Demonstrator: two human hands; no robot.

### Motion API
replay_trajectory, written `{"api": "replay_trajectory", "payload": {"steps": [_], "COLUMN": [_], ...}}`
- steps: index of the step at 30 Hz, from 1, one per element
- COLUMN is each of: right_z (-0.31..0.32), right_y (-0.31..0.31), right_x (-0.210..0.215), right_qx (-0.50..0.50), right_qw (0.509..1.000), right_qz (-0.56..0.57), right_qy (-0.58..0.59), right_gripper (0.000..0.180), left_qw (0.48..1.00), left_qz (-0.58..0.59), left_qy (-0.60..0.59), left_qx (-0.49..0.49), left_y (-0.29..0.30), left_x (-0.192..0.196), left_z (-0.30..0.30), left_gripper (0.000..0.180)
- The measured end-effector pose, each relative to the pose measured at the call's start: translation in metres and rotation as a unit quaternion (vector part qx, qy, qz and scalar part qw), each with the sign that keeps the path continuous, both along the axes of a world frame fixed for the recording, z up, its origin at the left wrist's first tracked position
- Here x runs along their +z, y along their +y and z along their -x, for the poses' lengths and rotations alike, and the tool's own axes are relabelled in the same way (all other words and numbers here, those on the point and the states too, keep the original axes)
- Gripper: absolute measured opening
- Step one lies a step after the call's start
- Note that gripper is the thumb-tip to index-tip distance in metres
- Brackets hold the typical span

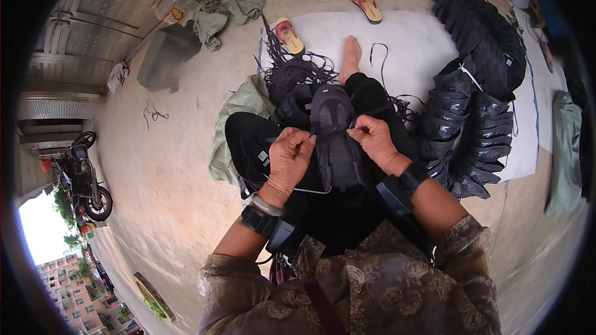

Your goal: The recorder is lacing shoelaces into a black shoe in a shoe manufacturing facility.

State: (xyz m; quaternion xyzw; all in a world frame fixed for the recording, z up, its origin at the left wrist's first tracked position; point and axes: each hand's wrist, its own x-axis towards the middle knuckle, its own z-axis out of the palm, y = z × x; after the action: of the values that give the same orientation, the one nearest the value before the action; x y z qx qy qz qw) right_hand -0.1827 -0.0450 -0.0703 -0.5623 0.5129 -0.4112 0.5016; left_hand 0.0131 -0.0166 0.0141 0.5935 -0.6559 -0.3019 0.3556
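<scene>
The dark grey mesh shoe upper lies on my lap, toe pointing away from me. My left hand pinches a thin black lace at its left edge; my right hand pinches the other edge, both closed tight. If either grip slackens, I judge the lace could slide back out of its eyelet — or snag in the tangled bundle of black laces just beyond the upper.
</scene>
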Motion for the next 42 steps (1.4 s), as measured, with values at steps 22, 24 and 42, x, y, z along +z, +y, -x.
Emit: {"api": "replay_trajectory", "payload": {"steps": [22, 24, 42], "right_z": [-0.013, -0.012, -0.01], "right_y": [0.019, 0.018, 0.012], "right_x": [0.074, 0.075, 0.065], "right_qx": [0.236, 0.251, 0.193], "right_qw": [0.791, 0.783, 0.863], "right_qz": [0.357, 0.354, 0.272], "right_qy": [0.438, 0.445, 0.38], "right_gripper": [0.038, 0.042, 0.062], "left_qw": [0.73, 0.746, 0.956], "left_qz": [-0.324, -0.317, -0.095], "left_qy": [0.588, 0.574, 0.242], "left_qx": [0.129, 0.117, 0.139], "left_y": [0.025, 0.022, 0.002], "left_x": [-0.031, -0.033, -0.067], "left_z": [0.0, 0.005, 0.014], "left_gripper": [0.005, 0.005, 0.015]}}
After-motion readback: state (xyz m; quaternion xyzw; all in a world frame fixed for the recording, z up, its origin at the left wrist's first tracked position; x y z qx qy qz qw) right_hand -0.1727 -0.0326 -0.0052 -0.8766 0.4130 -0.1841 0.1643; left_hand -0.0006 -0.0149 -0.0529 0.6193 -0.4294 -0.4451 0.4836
